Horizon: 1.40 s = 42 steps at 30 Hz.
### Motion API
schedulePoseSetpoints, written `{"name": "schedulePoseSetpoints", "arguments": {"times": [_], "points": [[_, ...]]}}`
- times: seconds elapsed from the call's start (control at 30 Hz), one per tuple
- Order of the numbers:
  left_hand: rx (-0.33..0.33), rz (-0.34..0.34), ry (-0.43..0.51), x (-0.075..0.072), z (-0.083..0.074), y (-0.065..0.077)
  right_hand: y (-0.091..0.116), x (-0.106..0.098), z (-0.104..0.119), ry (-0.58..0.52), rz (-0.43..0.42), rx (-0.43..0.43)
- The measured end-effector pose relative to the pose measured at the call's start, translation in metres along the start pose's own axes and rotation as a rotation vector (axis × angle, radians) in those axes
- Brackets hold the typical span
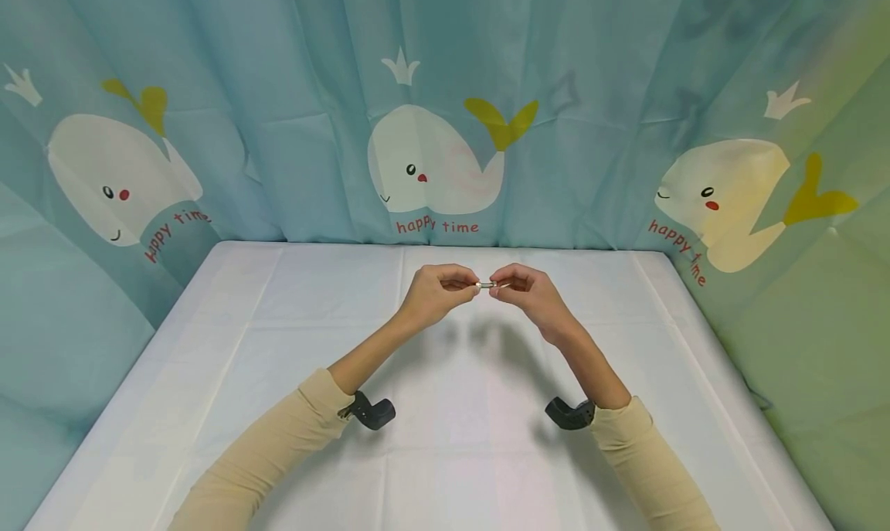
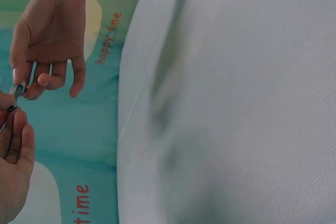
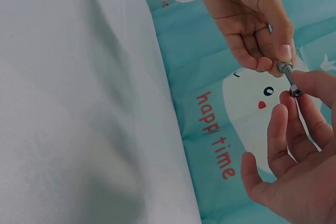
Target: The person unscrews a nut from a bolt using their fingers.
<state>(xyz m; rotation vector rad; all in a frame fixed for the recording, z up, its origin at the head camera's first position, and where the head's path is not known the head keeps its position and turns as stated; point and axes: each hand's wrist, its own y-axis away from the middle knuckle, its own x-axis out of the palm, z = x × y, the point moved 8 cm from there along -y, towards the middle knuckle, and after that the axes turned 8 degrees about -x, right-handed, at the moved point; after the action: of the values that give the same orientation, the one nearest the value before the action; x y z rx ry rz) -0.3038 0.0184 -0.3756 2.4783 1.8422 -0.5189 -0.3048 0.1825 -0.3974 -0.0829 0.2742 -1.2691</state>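
Above the far part of the table, both hands meet at a small silver metal bolt (image 1: 486, 285). My left hand (image 1: 433, 293) pinches one end of it between thumb and fingertips. From the other side, my right hand (image 1: 534, 295) pinches the opposite end. In the right wrist view the threaded shank (image 3: 289, 72) shows between the hands, with a wider round piece at the left thumb. A small nut-like piece (image 3: 295, 92) sits at the right fingertips. The left wrist view shows the bolt small and partly hidden by the fingers.
A white cloth covers the table (image 1: 313, 299). Behind and at both sides hangs a blue-green curtain (image 1: 292, 160) printed with whales. Dark curved devices, one on the left wrist (image 1: 371, 412) and one on the right wrist (image 1: 572, 413), jut inward over the table.
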Motion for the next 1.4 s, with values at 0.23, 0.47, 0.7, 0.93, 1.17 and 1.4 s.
{"name": "schedulePoseSetpoints", "arguments": {"times": [0.23,0.47,0.7,0.93,1.17,1.4], "points": [[0.010,0.015,0.008,0.0000,0.0010,-0.0002,0.0001,-0.0003,0.0010,0.004,0.007,-0.029],[0.016,0.013,0.003,0.0003,0.0007,-0.0004,0.0005,0.0010,0.0014,-0.008,0.019,-0.029],[-0.005,-0.003,-0.020,0.0016,0.0007,-0.0005,-0.0001,0.0015,0.0008,-0.030,0.022,-0.037],[-0.003,0.003,-0.013,0.0017,0.0010,-0.0015,0.0004,-0.0005,-0.0021,-0.052,-0.004,0.014],[0.015,0.013,-0.002,0.0009,0.0000,-0.0018,0.0004,-0.0008,-0.0022,-0.047,-0.003,0.031],[0.004,0.015,0.002,0.0001,0.0020,-0.0018,0.0014,-0.0025,0.0007,-0.063,-0.006,-0.007]]}}
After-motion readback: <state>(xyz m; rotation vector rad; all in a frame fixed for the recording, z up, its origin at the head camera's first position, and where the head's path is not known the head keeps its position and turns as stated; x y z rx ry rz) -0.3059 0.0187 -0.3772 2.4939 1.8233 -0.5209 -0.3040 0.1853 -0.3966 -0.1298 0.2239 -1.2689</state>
